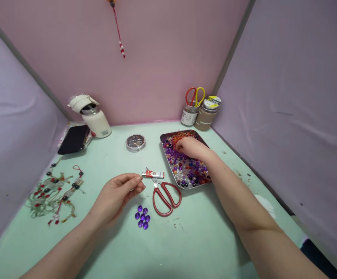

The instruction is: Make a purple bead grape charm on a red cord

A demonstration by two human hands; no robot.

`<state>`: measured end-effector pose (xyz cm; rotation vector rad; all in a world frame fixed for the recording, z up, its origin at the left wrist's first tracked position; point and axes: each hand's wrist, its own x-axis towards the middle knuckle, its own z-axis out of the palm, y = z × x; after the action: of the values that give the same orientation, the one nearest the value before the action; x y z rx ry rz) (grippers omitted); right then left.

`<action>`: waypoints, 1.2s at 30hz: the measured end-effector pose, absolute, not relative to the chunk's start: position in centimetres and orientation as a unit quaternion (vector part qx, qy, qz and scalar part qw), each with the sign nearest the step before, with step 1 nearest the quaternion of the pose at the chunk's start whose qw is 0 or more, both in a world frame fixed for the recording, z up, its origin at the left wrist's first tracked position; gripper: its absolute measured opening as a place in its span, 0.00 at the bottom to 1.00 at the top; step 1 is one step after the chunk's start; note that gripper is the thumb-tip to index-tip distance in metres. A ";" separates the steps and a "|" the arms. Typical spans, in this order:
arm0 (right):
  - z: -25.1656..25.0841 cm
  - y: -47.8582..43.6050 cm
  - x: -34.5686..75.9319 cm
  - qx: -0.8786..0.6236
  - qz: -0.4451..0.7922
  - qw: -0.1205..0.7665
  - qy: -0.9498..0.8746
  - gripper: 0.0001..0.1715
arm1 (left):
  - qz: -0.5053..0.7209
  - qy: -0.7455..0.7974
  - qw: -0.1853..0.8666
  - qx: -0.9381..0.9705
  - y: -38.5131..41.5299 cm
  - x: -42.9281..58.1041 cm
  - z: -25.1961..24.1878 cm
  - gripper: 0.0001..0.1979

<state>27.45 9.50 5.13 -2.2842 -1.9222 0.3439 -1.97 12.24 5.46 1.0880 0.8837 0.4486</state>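
Note:
My left hand (124,188) hovers over the table with thumb and forefinger pinched together; whatever may be between them is too small to make out. Just below it lies a cluster of several purple beads (142,217). Beyond its fingertips are a lighter (157,175) and red-handled scissors (162,197), the lighter lying across the blades. My right hand (188,147) reaches into a metal tray (168,164) of mixed beads (190,170), beside a tangle of red and yellow cord (183,135). Its fingers are curled down, and their tips are hidden among the beads.
Finished-looking beaded strings (52,192) lie at the left. Behind them are a black phone (74,139) and a cream bottle (97,122). A small round case (135,142) sits mid-back. Two jars (189,116) stand at the back right, one holding scissors (195,96).

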 end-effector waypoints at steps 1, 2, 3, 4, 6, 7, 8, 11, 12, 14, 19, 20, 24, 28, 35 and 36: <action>4.9 9.6 27.3 -0.759 0.111 0.064 -0.639 0.13 | 0.205 0.400 0.742 0.497 12.2 -2.0 5.5 0.11; 4.8 9.7 27.2 -0.760 0.108 0.059 -0.639 0.14 | 0.206 0.399 0.742 0.498 12.2 -1.9 5.6 0.11; 4.7 9.8 27.2 -0.762 0.105 0.052 -0.637 0.13 | 0.206 0.400 0.741 0.498 12.2 -1.9 5.7 0.11; 4.6 9.8 27.1 -0.764 0.101 0.045 -0.636 0.13 | 0.206 0.402 0.740 0.498 12.2 -1.9 5.8 0.11; 4.5 9.8 26.9 -0.768 0.095 0.031 -0.632 0.13 | 0.207 0.407 0.737 0.499 12.1 -1.9 5.9 0.12; 4.4 9.8 26.9 -0.769 0.092 0.025 -0.632 0.13 | 0.206 0.408 0.736 0.500 12.1 -1.9 5.9 0.12; 4.4 9.8 26.8 -0.770 0.090 0.019 -0.631 0.13 | 0.206 0.409 0.735 0.501 12.1 -1.9 5.9 0.12; 4.2 9.9 26.6 -0.772 0.084 0.006 -0.630 0.12 | 0.204 0.408 0.737 0.499 12.1 -1.9 5.8 0.12; 4.1 9.9 26.6 -0.772 0.082 0.003 -0.630 0.12 | 0.203 0.405 0.740 0.497 12.1 -1.9 5.8 0.12; 4.1 9.9 26.5 -0.772 0.078 -0.002 -0.630 0.11 | 0.199 0.398 0.748 0.493 12.0 -1.9 5.8 0.11; 5.2 9.4 26.2 -0.773 0.056 -0.008 -0.632 0.09 | 0.195 0.389 0.758 0.485 12.1 -1.9 6.0 0.10; 5.8 9.1 25.9 -0.772 0.048 -0.008 -0.633 0.09 | 0.196 0.388 0.760 0.483 12.1 -2.0 6.0 0.10; 8.2 7.7 24.1 -0.767 0.017 0.052 -0.640 0.08 | 0.202 0.372 0.772 0.474 12.4 -2.1 5.7 0.10; 8.9 7.2 21.2 -0.685 0.101 0.282 -0.665 0.11 | 0.202 0.360 0.785 0.463 12.4 -2.2 5.5 0.11; 6.5 8.4 17.1 -0.563 0.393 0.488 -0.539 0.11 | 0.187 0.346 0.804 0.446 12.4 -2.3 5.3 0.12; 6.2 8.5 16.7 -0.550 0.438 0.500 -0.506 0.12 | 0.183 0.347 0.808 0.439 12.4 -2.3 5.2 0.12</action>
<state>16.74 8.47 6.23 -1.3299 -1.2234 1.0586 -2.34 12.41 5.17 0.9391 0.7424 0.3923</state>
